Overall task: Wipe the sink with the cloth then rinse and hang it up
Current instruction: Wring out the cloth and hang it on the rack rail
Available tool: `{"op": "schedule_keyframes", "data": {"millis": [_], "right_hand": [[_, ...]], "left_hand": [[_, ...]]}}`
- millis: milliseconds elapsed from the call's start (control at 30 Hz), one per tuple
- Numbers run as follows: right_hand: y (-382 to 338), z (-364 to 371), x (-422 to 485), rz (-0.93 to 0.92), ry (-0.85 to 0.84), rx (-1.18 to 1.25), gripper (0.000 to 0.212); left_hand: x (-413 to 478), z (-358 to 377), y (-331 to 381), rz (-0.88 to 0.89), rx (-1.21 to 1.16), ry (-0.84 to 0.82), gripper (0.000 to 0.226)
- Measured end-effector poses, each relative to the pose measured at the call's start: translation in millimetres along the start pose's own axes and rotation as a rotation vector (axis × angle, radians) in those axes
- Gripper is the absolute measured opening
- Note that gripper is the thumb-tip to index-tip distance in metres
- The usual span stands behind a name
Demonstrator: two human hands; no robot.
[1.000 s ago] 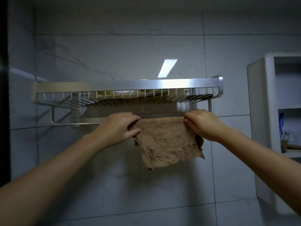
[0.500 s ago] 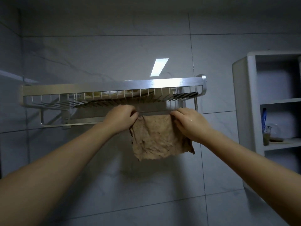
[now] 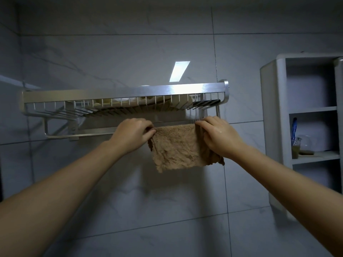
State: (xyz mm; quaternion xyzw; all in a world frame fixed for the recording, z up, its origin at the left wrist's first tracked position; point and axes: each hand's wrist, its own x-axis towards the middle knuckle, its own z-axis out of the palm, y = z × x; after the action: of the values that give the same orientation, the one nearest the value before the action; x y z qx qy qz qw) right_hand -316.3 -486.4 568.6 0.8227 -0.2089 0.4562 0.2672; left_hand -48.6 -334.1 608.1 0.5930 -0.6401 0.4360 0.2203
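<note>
A brown fuzzy cloth [image 3: 179,147] hangs draped over the lower rail [image 3: 89,134] of a metal wall rack [image 3: 118,93]. My left hand [image 3: 132,134] pinches the cloth's upper left corner at the rail. On the other side my right hand [image 3: 216,136] grips the upper right edge and covers part of it. The cloth's lower edge hangs free and ragged below both hands. No sink is in view.
The rack's wire basket [image 3: 55,110] holds pale items I cannot make out. A white shelf unit [image 3: 271,112] stands on the right, with a blue toothbrush [image 3: 293,130] in a cup [image 3: 296,149]. Grey marble tiles cover the wall.
Both hands have stayed on the cloth's top corners at the rail. The cloth now looks spread wider and flatter. The view has shifted a little to the right.
</note>
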Motion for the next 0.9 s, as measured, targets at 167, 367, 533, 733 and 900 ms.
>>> {"op": "schedule_keyframes", "data": {"millis": [167, 367, 533, 733, 900], "right_hand": [[-3.0, -3.5, 2.3, 0.045, -0.076, 0.063, 0.043], [-13.1, -4.7, 2.8, 0.115, -0.133, 0.058, 0.051], [-16.6, -4.9, 3.0, 0.147, -0.16, 0.066, 0.055], [-23.8, -4.2, 0.8, 0.176, -0.149, 0.064, 0.056], [-27.9, -3.7, -7.8, 0.162, -0.141, 0.048, 0.06]], "left_hand": [[-5.1, 0.5, 3.7, -0.082, 0.015, 0.02, 0.029], [-21.7, 7.3, 10.3, -0.109, 0.126, 0.171, 0.026], [-42.1, 5.7, 8.6, -0.177, 0.134, 0.239, 0.016], [-50.4, 12.3, 38.3, -0.598, -0.485, 0.099, 0.027], [-31.5, 13.8, 45.9, -0.822, -0.891, 0.104, 0.015]]}}
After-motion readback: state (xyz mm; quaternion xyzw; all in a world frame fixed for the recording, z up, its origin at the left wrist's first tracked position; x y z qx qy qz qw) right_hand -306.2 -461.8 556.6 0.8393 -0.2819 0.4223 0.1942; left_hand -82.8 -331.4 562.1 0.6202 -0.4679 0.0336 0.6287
